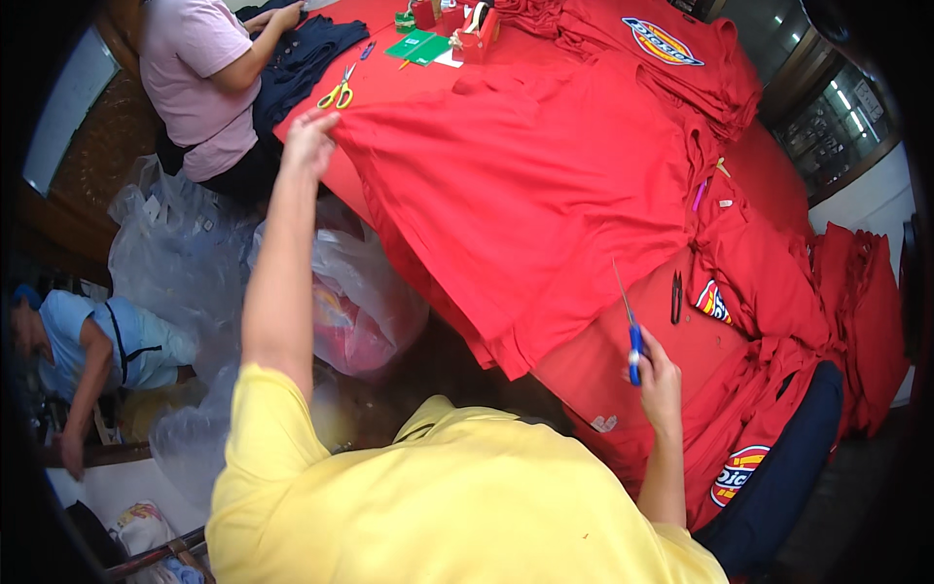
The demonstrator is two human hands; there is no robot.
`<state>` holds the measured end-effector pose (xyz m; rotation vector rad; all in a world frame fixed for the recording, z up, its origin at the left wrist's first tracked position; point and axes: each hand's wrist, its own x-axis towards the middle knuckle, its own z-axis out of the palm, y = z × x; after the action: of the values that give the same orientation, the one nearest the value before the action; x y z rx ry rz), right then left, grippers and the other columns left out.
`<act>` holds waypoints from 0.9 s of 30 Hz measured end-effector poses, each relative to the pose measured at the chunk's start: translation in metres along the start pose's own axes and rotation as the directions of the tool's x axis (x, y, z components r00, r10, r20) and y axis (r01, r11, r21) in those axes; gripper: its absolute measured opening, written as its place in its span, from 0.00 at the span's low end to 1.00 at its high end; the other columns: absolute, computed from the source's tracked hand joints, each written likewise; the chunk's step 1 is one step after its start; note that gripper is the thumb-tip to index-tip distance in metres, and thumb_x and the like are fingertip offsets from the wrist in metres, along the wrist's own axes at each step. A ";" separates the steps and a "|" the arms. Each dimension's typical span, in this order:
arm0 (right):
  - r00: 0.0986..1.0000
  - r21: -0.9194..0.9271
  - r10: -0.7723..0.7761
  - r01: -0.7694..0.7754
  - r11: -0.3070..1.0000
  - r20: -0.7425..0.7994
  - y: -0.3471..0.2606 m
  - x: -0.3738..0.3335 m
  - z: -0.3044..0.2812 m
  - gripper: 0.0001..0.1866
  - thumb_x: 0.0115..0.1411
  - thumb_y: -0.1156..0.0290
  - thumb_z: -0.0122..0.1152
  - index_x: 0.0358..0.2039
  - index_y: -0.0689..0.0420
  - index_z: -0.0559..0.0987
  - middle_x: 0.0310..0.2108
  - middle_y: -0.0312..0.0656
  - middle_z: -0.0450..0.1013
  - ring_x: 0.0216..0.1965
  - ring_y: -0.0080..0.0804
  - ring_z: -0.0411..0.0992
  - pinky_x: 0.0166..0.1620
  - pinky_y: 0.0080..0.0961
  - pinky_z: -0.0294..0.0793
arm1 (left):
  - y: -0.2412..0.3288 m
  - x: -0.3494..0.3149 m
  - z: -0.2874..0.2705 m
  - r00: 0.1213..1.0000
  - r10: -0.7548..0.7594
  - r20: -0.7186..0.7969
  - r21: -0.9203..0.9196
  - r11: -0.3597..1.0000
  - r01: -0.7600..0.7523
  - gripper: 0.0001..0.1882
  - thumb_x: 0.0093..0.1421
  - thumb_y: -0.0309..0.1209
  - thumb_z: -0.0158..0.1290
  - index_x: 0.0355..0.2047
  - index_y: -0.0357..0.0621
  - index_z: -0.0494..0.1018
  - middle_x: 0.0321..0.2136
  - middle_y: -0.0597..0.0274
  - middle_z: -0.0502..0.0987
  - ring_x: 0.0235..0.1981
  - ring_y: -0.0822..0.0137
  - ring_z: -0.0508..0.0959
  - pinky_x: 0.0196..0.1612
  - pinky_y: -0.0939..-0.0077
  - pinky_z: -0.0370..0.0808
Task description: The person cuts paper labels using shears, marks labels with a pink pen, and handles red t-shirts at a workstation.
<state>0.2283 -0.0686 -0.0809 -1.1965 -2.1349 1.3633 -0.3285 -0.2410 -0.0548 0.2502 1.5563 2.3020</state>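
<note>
A red T-shirt [525, 195] lies spread over the red-topped table, its near edge hanging past the table's front. Out to the far left, my left hand [309, 146] is closed on a corner of this shirt and draws the cloth taut. My right hand [659, 378] grips blue-handled scissors [636, 350] by the handles, at the shirt's near right side. Their thin blades point up and away, the tips by the cloth; whether they touch it I cannot tell. Yellow-handled scissors [338, 93] lie just beyond my left hand. Black thread snips [676, 297] rest right of the blue scissors.
Piles of red shirts with printed patches [769, 292] line the table's right side. A red tape dispenser [475, 37] and a green card [418, 47] sit at the back. Clear plastic bags [360, 302] stand below on the left. Two other people, in pink [199, 83] and light blue [117, 336], work at left.
</note>
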 end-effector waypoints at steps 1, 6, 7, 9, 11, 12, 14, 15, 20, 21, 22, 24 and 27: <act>0.995 -0.372 -0.096 0.092 0.924 0.008 0.007 -0.012 -0.018 0.21 0.58 0.83 0.47 0.54 0.63 0.69 0.34 0.53 0.75 0.31 0.42 0.77 0.38 0.32 0.75 | 0.005 0.013 0.001 0.996 -0.036 -0.083 0.075 0.996 0.043 0.15 0.57 0.19 0.51 0.46 0.38 0.70 0.37 0.59 0.77 0.38 0.69 0.77 0.44 0.77 0.73; 0.982 -0.679 -0.165 0.056 0.732 -0.096 0.066 -0.050 -0.047 0.19 0.52 0.82 0.54 0.47 0.61 0.74 0.38 0.52 0.72 0.41 0.49 0.70 0.42 0.41 0.71 | -0.031 0.046 0.008 0.951 0.290 0.102 0.962 0.214 -0.168 0.18 0.57 0.29 0.53 0.49 0.44 0.72 0.39 0.55 0.75 0.41 0.56 0.76 0.46 0.60 0.72; 0.983 -0.712 -0.154 0.035 0.701 -0.102 0.066 -0.052 -0.047 0.19 0.51 0.82 0.55 0.46 0.61 0.74 0.37 0.51 0.72 0.41 0.48 0.70 0.41 0.41 0.70 | -0.043 0.032 0.026 0.884 0.415 0.214 0.972 -0.177 -0.153 0.17 0.57 0.32 0.54 0.48 0.45 0.73 0.40 0.54 0.75 0.42 0.55 0.75 0.47 0.57 0.72; 0.986 -0.785 -0.129 -0.003 0.620 -0.106 0.061 -0.049 -0.044 0.19 0.49 0.82 0.57 0.44 0.59 0.75 0.35 0.49 0.70 0.39 0.47 0.69 0.40 0.40 0.70 | -0.061 0.005 0.046 0.771 0.449 0.451 0.885 -0.114 -0.452 0.13 0.56 0.38 0.55 0.35 0.43 0.77 0.37 0.49 0.74 0.42 0.49 0.74 0.45 0.57 0.71; 0.987 -0.859 -0.107 -0.051 0.509 -0.121 0.045 -0.042 -0.033 0.19 0.48 0.82 0.58 0.43 0.58 0.76 0.33 0.48 0.69 0.37 0.47 0.69 0.39 0.40 0.71 | -0.082 -0.041 0.061 0.791 0.289 0.540 0.761 0.234 -0.605 0.14 0.57 0.39 0.54 0.30 0.39 0.76 0.35 0.44 0.73 0.38 0.46 0.73 0.43 0.58 0.70; 0.984 -0.851 -0.125 -0.045 0.523 -0.129 0.039 -0.038 -0.027 0.19 0.47 0.83 0.57 0.42 0.57 0.76 0.33 0.48 0.68 0.37 0.47 0.69 0.39 0.39 0.71 | -0.087 -0.065 0.062 0.762 0.202 0.615 0.698 0.309 -0.646 0.15 0.57 0.41 0.54 0.30 0.39 0.75 0.35 0.44 0.74 0.38 0.45 0.73 0.43 0.58 0.70; 0.972 -0.832 -0.170 -0.040 0.553 -0.160 0.028 -0.031 -0.016 0.20 0.46 0.83 0.56 0.42 0.56 0.77 0.34 0.47 0.68 0.37 0.47 0.69 0.39 0.39 0.72 | -0.108 -0.105 0.048 0.750 0.183 0.635 0.742 0.125 -0.659 0.20 0.55 0.47 0.56 0.35 0.42 0.74 0.40 0.48 0.72 0.43 0.47 0.70 0.45 0.56 0.69; 0.974 -0.726 -0.189 0.039 0.687 -0.127 0.013 -0.025 0.000 0.18 0.48 0.84 0.53 0.40 0.56 0.78 0.34 0.47 0.68 0.36 0.48 0.70 0.40 0.40 0.71 | -0.113 -0.127 0.039 0.772 0.205 0.601 0.765 0.134 -0.631 0.21 0.54 0.47 0.58 0.38 0.44 0.74 0.43 0.51 0.70 0.45 0.49 0.69 0.47 0.56 0.68; 0.861 -0.310 -0.459 0.507 0.805 0.217 -0.047 0.016 0.134 0.20 0.53 0.73 0.61 0.48 0.55 0.75 0.42 0.48 0.68 0.43 0.46 0.70 0.43 0.35 0.73 | -0.131 -0.159 -0.002 0.907 0.250 0.339 0.675 0.607 -0.419 0.08 0.53 0.29 0.60 0.31 0.38 0.75 0.26 0.57 0.75 0.22 0.69 0.74 0.27 0.77 0.72; 0.814 -0.311 -0.501 0.577 0.755 0.294 -0.040 0.023 0.152 0.20 0.53 0.73 0.61 0.48 0.56 0.74 0.40 0.49 0.70 0.42 0.48 0.70 0.41 0.36 0.73 | -0.124 -0.158 -0.010 0.931 0.079 0.357 0.703 0.633 -0.324 0.08 0.53 0.29 0.59 0.30 0.37 0.76 0.24 0.58 0.75 0.21 0.69 0.75 0.27 0.76 0.72; 0.812 -0.281 -0.440 0.556 0.782 0.383 -0.036 0.024 0.155 0.17 0.53 0.73 0.59 0.46 0.57 0.75 0.38 0.50 0.70 0.41 0.48 0.70 0.40 0.38 0.73 | -0.112 -0.156 -0.021 0.924 -0.096 0.371 0.734 0.640 -0.228 0.08 0.54 0.30 0.59 0.29 0.37 0.76 0.22 0.58 0.76 0.21 0.69 0.75 0.27 0.76 0.72; 0.766 -0.244 -0.245 0.462 0.853 0.594 -0.037 0.017 0.143 0.12 0.54 0.73 0.57 0.40 0.57 0.77 0.34 0.51 0.71 0.40 0.49 0.71 0.40 0.39 0.72 | -0.085 -0.140 -0.052 0.768 -0.481 0.423 0.850 0.505 -0.152 0.10 0.54 0.33 0.59 0.28 0.37 0.77 0.20 0.58 0.77 0.21 0.69 0.76 0.27 0.74 0.73; 0.575 -0.472 0.234 0.309 0.826 0.784 -0.040 -0.023 0.091 0.06 0.52 0.71 0.59 0.30 0.55 0.81 0.29 0.48 0.72 0.37 0.49 0.72 0.41 0.40 0.72 | -0.044 -0.103 -0.083 0.643 -0.692 0.329 0.943 0.204 -0.263 0.15 0.53 0.40 0.58 0.30 0.39 0.79 0.24 0.56 0.79 0.24 0.64 0.78 0.31 0.68 0.75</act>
<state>0.1630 -0.1470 -0.0869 -0.6566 -3.4241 1.4798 -0.2534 -0.3366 -0.1215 0.9972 2.0401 0.3692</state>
